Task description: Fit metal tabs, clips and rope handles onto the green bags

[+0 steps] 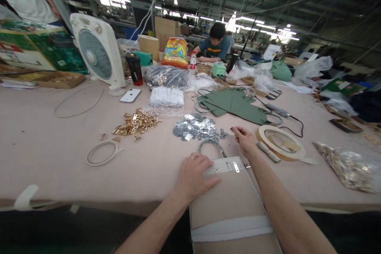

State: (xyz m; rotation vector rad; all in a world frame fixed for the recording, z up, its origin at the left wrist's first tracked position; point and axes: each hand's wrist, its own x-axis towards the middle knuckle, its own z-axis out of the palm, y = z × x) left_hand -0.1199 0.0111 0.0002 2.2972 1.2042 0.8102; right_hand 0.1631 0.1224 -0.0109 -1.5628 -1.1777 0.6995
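Observation:
My left hand (pixel 195 174) lies flat, fingers together, on a beige board (pixel 226 202) at the table's near edge. A light grey piece (pixel 226 165) with a small metal plate rests on the board's far end, next to my fingertips. A green curved handle (pixel 212 145) sticks out beyond it. My right hand (pixel 244 139) is pinched on a small silver metal piece (pixel 231 129), just right of a heap of silver metal pieces (pixel 195 127). A heap of gold metal clips (pixel 135 123) lies further left.
A tape roll (pixel 281 143), green cut leather pieces (pixel 238 105), a corded tool (pixel 275 109), a white phone (pixel 130 95), a fan (pixel 98 51), a dark bottle (pixel 134 68) and bags of hardware (pixel 348 166) crowd the table. A person sits at the far side (pixel 216 43).

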